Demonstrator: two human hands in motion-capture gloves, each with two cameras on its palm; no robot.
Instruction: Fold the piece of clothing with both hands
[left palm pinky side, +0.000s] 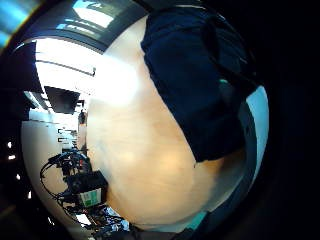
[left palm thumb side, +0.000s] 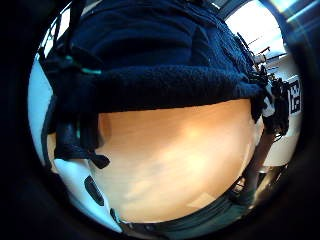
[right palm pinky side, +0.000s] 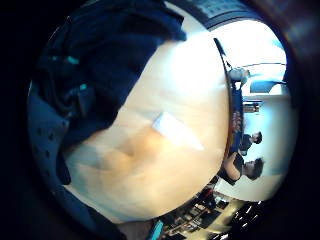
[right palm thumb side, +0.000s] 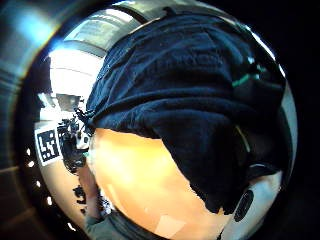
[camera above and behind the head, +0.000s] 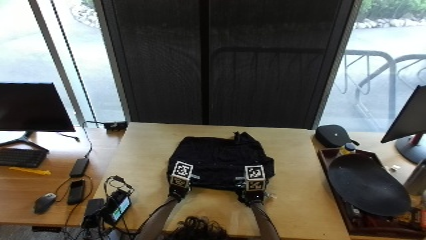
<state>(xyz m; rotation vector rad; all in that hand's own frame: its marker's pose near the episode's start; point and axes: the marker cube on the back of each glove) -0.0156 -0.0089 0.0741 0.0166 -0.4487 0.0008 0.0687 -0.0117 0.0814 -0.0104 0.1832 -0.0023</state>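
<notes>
Black garment (camera above and behind the head: 218, 159), mid-table (camera above and behind the head: 293, 210), near hem pinched by my left hand (camera above and behind the head: 178, 189) and right hand (camera above and behind the head: 253, 192); risk: lifting the corners unevenly skews the fold, or bunched cloth slips free.

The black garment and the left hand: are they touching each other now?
Touching. In the outside view the left hand lies on the near edge of the black garment, with no gap. The left thumb side palm view shows its hem lifted close across the palm.

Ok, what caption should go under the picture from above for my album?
Two gloved hands, left and right, hold the near edge of a black garment on a wooden table.
</notes>
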